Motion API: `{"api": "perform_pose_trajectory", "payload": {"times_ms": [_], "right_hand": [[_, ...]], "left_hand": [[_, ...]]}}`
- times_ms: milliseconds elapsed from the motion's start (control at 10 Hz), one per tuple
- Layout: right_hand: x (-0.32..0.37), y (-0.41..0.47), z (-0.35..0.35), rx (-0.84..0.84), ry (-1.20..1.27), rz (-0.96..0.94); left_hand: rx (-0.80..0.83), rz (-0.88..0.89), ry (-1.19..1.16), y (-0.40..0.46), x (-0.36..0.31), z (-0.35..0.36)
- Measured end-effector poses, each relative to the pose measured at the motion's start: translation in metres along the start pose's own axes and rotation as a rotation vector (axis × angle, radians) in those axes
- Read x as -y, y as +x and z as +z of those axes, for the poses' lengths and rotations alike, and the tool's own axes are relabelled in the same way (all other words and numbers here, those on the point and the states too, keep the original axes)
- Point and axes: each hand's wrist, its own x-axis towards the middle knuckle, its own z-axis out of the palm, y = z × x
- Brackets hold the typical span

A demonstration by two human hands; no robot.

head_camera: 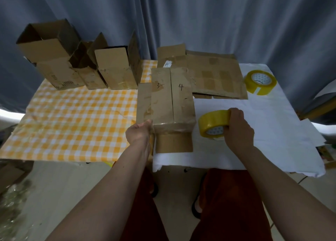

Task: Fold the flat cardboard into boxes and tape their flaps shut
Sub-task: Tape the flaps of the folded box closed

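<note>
A brown cardboard box (171, 97) lies at the table's middle, its two top flaps closed and marked 3 and 4. One flap sticks out on its left, another hangs at the near end. My left hand (140, 131) holds the box's near left corner. To the right of the box, my right hand (238, 126) grips a yellow tape roll (211, 122) that stands on edge on the white cloth.
Three folded boxes with open tops (116, 68) stand at the back left on the yellow checked cloth. A stack of flat cardboard (216, 75) lies behind the box. A second tape roll (260, 81) sits at the back right. A grey curtain hangs behind the table.
</note>
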Motion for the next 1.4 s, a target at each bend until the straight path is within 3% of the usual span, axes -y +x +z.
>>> {"api": "perform_pose_trajectory", "payload": {"times_ms": [300, 500, 700, 800, 900, 1000, 1100, 1200, 1300, 1400], "right_hand": [[0.004, 0.018, 0.022, 0.068, -0.141, 0.008], [0.002, 0.019, 0.031, 0.085, -0.185, -0.011], [0.006, 0.017, 0.032, 0.08, -0.239, -0.022], [0.006, 0.019, 0.03, 0.102, -0.237, -0.028], [0.007, 0.02, 0.026, 0.15, -0.197, -0.037], [0.008, 0.018, 0.022, 0.194, -0.119, -0.06], [0.007, 0.013, 0.016, 0.24, -0.066, -0.074], [0.003, 0.007, 0.012, 0.265, -0.058, -0.097], [-0.001, 0.004, 0.01, 0.247, -0.151, -0.107], [-0.006, 0.007, 0.006, 0.21, -0.349, -0.126]], "left_hand": [[-0.038, 0.007, 0.088, 0.021, 0.01, 0.01], [0.155, -0.142, 0.037, 0.024, 0.022, 0.006], [0.091, -0.516, -0.241, 0.011, 0.022, 0.013], [-0.062, -0.342, 0.003, 0.013, 0.021, 0.008], [-0.207, 0.344, 0.316, 0.004, 0.019, 0.006], [0.298, 1.13, 0.77, -0.011, 0.02, 0.015], [0.633, 1.294, 1.24, -0.016, 0.021, 0.024], [0.599, 1.337, 1.612, -0.013, 0.032, 0.027], [0.561, 1.346, 1.751, -0.015, 0.042, 0.029], [0.551, 1.365, 1.746, -0.013, 0.044, 0.029]]}}
